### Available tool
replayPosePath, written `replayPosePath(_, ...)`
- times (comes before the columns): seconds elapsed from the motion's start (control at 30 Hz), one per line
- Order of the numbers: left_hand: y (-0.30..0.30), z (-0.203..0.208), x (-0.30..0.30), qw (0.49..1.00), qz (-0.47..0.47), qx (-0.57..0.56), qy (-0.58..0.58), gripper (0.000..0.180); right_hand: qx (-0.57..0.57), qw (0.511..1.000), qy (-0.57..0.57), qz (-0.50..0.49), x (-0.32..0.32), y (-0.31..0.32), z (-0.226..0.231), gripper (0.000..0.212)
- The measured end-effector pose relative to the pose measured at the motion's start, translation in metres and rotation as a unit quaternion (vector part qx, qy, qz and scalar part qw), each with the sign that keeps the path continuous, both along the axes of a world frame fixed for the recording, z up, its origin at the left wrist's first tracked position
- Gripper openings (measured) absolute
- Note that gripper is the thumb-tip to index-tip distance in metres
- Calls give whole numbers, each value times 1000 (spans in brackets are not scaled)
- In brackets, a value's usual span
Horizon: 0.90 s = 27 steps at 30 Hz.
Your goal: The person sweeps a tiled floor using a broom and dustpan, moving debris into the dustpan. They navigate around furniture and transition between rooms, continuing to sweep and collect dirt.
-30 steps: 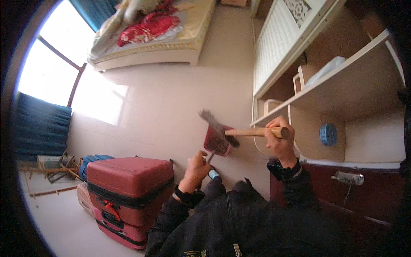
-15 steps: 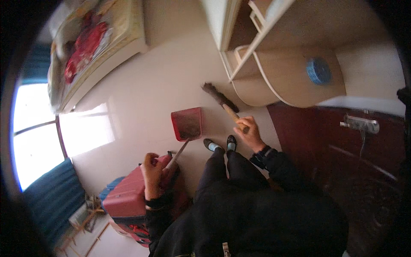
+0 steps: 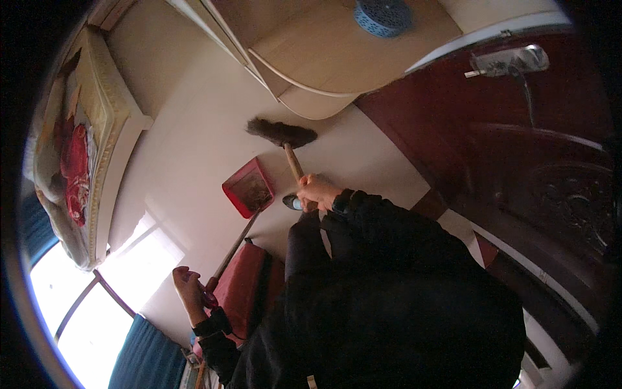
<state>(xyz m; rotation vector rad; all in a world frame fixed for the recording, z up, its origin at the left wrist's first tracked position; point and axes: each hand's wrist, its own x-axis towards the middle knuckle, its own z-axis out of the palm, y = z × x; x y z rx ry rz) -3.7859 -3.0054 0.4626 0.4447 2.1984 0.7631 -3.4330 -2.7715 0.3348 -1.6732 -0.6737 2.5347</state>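
Note:
My right hand (image 3: pixel 317 192) is closed around the wooden handle of a broom (image 3: pixel 293 161). The broom's dark bristle head (image 3: pixel 282 133) lies on the pale floor beyond my feet, below the shelf unit. Out to the left, my left hand (image 3: pixel 189 292) grips the dark red end of a long-handled dustpan's pole (image 3: pixel 234 253). The red dustpan (image 3: pixel 247 188) rests on the floor left of the broom, its pan holding greyish debris. One shoe (image 3: pixel 291 201) shows beside my right hand; the other is hidden.
A red suitcase (image 3: pixel 243 285) stands under the dustpan pole. A bed (image 3: pixel 123 136) is at the far left. Ahead is a wooden shelf unit (image 3: pixel 337 58) with a blue basket (image 3: pixel 382 16). To the right is a dark red door (image 3: pixel 505 123) with a handle plate.
My view has turned to the right. My left hand has moved away to the left with the pole, and the broom head now lies more crosswise. Both hands keep their holds.

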Motion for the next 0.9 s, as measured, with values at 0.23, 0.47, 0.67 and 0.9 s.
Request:
replayPosePath(0.23, 7, -6, -4, 998, -44, 20, 51, 26, -23, 998, 50, -43, 132, -38, 21, 14)
replayPosePath(0.47, 6, 0, -5, 999, -5, 34, -26, 27, -157, 973, -30, -169, 267, -164, 93, 22)
replayPosePath(0.67, 10, 9, -5, 998, -51, 35, -10, 33, -196, 882, 89, -419, 326, -228, 23, 21)
replayPosePath(0.9, -4, 18, -9, 1000, -12, 6, 9, 36, -101, 906, 237, -337, 332, -120, -150, 18)
